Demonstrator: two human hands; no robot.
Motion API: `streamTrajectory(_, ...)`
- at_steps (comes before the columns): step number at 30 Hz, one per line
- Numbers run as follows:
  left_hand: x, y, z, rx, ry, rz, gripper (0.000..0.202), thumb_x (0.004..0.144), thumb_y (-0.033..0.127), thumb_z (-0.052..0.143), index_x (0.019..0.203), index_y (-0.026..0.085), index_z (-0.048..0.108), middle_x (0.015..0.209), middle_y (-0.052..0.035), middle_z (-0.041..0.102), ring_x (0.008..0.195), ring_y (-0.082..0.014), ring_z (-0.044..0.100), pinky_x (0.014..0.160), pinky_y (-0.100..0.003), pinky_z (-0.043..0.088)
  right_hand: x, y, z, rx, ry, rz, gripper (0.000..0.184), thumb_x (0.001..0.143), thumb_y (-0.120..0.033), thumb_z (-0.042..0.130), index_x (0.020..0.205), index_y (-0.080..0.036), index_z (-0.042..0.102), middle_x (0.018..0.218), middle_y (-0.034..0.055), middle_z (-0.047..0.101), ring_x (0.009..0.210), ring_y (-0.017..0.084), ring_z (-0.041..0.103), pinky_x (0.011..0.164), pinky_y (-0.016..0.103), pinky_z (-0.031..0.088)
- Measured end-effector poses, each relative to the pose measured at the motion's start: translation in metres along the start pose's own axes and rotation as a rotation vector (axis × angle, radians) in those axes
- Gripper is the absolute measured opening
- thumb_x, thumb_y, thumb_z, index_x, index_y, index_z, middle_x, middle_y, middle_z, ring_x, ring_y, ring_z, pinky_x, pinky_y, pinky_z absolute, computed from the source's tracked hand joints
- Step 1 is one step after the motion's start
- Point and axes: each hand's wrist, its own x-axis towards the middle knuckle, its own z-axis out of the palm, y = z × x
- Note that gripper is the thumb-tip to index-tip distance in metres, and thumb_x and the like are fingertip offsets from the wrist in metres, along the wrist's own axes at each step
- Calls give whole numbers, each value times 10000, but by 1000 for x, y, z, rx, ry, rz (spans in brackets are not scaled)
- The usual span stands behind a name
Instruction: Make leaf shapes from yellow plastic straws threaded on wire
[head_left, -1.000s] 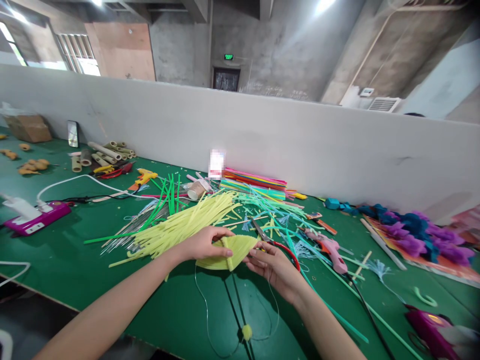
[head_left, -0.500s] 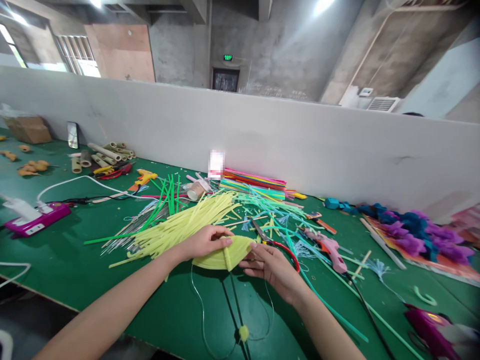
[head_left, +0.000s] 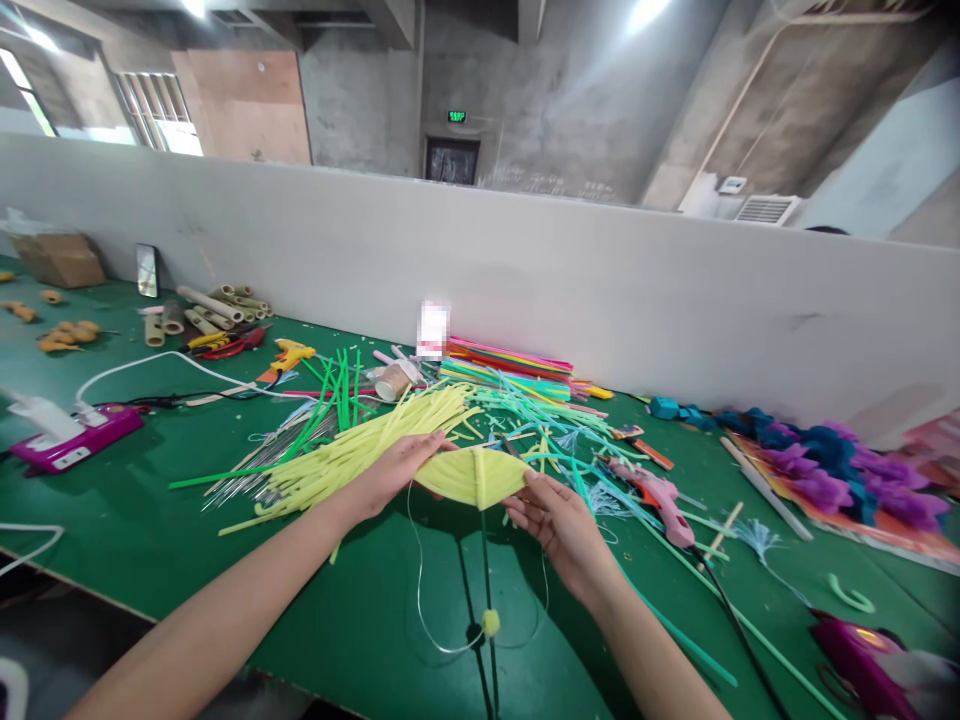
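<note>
A flat yellow fan-shaped piece (head_left: 472,476) made of fuzzy stems is held up over the green table (head_left: 127,520). My left hand (head_left: 394,468) is closed on its left edge. My right hand (head_left: 559,525) pinches its right lower edge. A thin dark rod (head_left: 487,600) hangs down from the piece, with a small yellow pompom (head_left: 490,622) and a loop of clear thin wire (head_left: 442,600) below it.
A pile of yellow stems (head_left: 360,445) and green ones (head_left: 330,395) lies behind my left hand. Red-handled scissors (head_left: 581,500), a pink glue gun (head_left: 660,497), a yellow glue gun (head_left: 289,352), a paper cup (head_left: 394,380), purple and blue fluffy pieces (head_left: 832,460) and a grey partition wall (head_left: 525,270) surround the spot.
Both hands have lifted the yellow piece off the table and turned it flatter, moving it slightly right. The rod, pompom and wire loop now hang beneath it.
</note>
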Motion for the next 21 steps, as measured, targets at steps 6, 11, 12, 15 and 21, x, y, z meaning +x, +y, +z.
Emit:
streamTrajectory(6,0,1,-2,-38,-92,15,430,817,531,576,974,139,660,892,-81,670,695,-170,617,625,-294,504,2,-2,-2,34,49,-17,200,783,-277,698,928,-147,657,849,83,738,715,157,711,635,217,584)
streamTrajectory(11,0,1,-2,-41,-62,-54,424,785,544,609,882,132,625,701,-33,621,590,-140,587,599,-289,499,3,-1,-6,66,48,-30,189,781,-280,691,920,-157,659,831,74,736,710,152,707,655,225,584)
streamTrajectory(12,0,1,-2,-41,-62,-56,418,781,543,615,868,134,615,676,-24,610,587,-138,586,597,-285,497,4,-1,-6,69,53,-30,188,778,-280,691,917,-158,657,830,72,735,704,153,706,654,228,585)
streamTrajectory(15,1,-1,-2,-39,-91,-27,376,764,494,659,876,140,600,714,-20,614,617,-132,595,609,-272,499,4,-2,-4,66,73,-28,183,777,-279,687,910,-157,652,819,69,734,681,153,705,644,234,588)
streamTrajectory(21,2,-3,-4,4,-96,4,398,718,418,725,959,130,595,829,-33,617,676,-140,608,630,-284,508,2,-3,0,46,93,-22,186,775,-279,676,907,-153,637,827,76,734,662,156,705,616,232,586)
